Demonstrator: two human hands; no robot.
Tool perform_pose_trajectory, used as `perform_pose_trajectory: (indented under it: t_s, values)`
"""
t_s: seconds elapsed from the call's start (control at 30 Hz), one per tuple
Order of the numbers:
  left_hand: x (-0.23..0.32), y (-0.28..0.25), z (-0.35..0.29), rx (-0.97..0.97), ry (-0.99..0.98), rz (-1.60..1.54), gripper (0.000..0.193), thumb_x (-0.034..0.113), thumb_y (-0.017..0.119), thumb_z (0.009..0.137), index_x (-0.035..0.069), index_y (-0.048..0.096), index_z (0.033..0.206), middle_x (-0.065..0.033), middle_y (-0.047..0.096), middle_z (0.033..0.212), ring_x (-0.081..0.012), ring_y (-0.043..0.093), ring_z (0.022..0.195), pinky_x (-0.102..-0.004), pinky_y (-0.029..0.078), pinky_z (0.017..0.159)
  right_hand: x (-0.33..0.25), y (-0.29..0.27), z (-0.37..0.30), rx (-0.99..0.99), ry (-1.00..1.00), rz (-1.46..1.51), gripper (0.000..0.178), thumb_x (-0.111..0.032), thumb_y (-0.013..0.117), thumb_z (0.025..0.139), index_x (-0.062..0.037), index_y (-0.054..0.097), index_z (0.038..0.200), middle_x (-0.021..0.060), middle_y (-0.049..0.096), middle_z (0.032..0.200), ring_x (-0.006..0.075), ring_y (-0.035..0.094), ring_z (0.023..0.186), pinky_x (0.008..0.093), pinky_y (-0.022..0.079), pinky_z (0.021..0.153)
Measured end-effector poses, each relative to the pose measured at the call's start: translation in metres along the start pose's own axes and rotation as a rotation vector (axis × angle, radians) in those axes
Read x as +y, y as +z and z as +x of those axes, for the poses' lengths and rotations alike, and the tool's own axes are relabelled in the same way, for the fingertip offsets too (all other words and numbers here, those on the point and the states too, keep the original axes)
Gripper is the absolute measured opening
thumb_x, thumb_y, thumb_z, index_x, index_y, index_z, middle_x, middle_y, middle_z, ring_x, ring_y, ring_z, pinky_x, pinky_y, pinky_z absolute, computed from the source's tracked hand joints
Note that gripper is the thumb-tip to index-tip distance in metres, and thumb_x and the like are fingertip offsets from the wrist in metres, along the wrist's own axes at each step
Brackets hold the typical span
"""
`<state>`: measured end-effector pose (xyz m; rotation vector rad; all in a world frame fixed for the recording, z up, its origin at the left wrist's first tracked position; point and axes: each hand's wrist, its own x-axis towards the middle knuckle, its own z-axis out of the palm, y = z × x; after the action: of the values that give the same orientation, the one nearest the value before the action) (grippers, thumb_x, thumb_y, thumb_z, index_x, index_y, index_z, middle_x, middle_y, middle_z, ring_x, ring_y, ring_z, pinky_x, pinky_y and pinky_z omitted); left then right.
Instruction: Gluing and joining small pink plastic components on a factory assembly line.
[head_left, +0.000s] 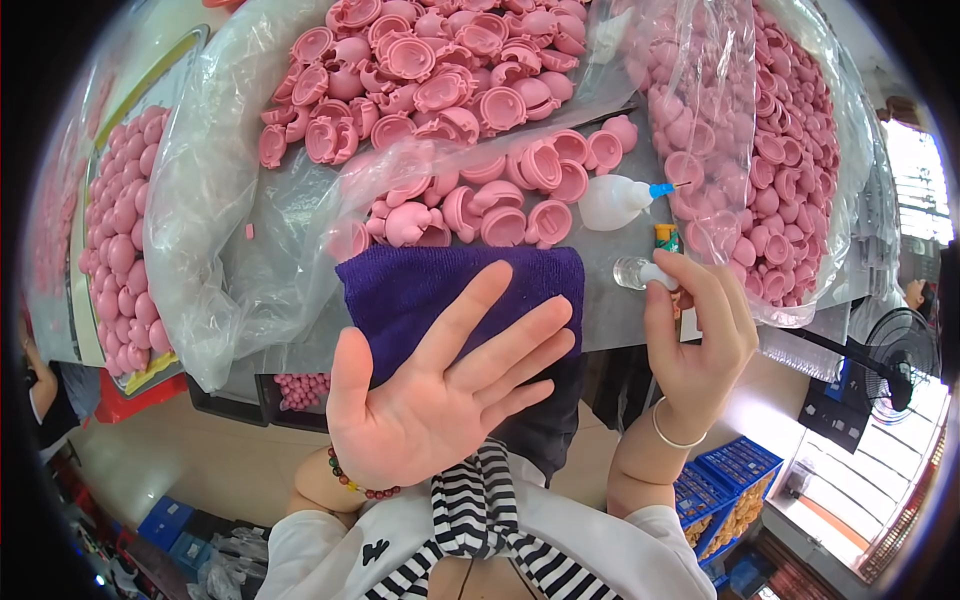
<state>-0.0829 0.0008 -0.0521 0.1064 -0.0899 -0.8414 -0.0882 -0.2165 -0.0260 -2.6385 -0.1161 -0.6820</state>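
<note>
My left hand [430,400] is held up over the front of the table, palm showing and fingers spread, with nothing in it. Under its fingertips a folded purple cloth [370,300] lies at the table's edge. Between thumb and fingertips, my right hand [705,320] pinches the white cap of a small transparent bottle [628,272], which is tipped on its side. Close by is a yellow-capped tube [666,235], partly hidden by the right hand. Just beyond lies a white squeeze bottle [612,203] with a blue needle tip.
Pink hollow plastic shells [500,205] lie beyond the cloth, with a larger heap [430,60] behind on plastic sheeting [205,250]. A bag of pink pieces [790,150] stands right. Pink balls [125,250] fill a tray at left. A black fan [890,370] stands far right.
</note>
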Motion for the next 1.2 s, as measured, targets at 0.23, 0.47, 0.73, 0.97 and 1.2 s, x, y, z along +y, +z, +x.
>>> perform_pose_trajectory:
  t_s: [0.23,0.47,0.73,0.97,1.2]
  values:
    - [0.000,0.001,0.001,-0.005,-0.038,-0.093,0.081,0.066,0.016,0.083,0.016,-0.016,0.137,-0.0189,-0.004,0.144,-0.0331,-0.001,0.133,-0.0458,0.006,0.106,-0.022,0.000,-0.009,0.460,-0.078,0.451,0.018,-0.013,0.065,0.068,0.0006,0.057,0.077,0.0062,0.056,0.062,0.0151,0.046,0.050,0.0243,0.034,0.044]
    - [-0.004,0.005,0.001,0.006,-0.022,-0.174,0.084,0.068,0.012,0.081,0.011,-0.015,0.137,-0.0244,-0.005,0.142,-0.0325,0.000,0.134,-0.0394,0.005,0.107,-0.039,0.005,-0.003,0.136,-0.072,0.625,0.027,0.007,0.061,0.054,0.0001,0.064,0.080,0.0053,0.057,0.062,0.0151,0.050,0.051,0.0232,0.040,0.046]
    - [-0.005,0.005,0.001,0.002,-0.027,-0.189,0.084,0.068,0.013,0.081,0.011,-0.015,0.137,-0.0247,-0.004,0.142,-0.0322,0.001,0.134,-0.0396,0.006,0.107,-0.037,0.003,-0.002,0.151,-0.099,0.603,0.026,0.006,0.062,0.056,-0.0008,0.064,0.081,0.0046,0.057,0.061,0.0154,0.052,0.050,0.0229,0.040,0.047]
    - [-0.005,0.004,0.002,0.005,-0.029,-0.190,0.084,0.068,0.013,0.081,0.011,-0.015,0.137,-0.0249,-0.004,0.142,-0.0321,0.000,0.134,-0.0396,0.006,0.107,-0.037,-0.003,-0.001,0.152,-0.051,0.558,0.025,0.007,0.062,0.055,-0.0012,0.064,0.079,0.0055,0.060,0.064,0.0163,0.054,0.051,0.0241,0.041,0.046]
    - [-0.004,0.005,0.000,0.009,-0.017,-0.169,0.083,0.067,0.011,0.082,0.011,-0.015,0.137,-0.0254,-0.004,0.142,-0.0324,0.001,0.134,-0.0391,0.005,0.107,-0.036,-0.001,0.004,0.169,-0.071,0.477,0.024,0.006,0.062,0.056,-0.0014,0.064,0.079,0.0055,0.059,0.064,0.0157,0.053,0.051,0.0230,0.040,0.046]
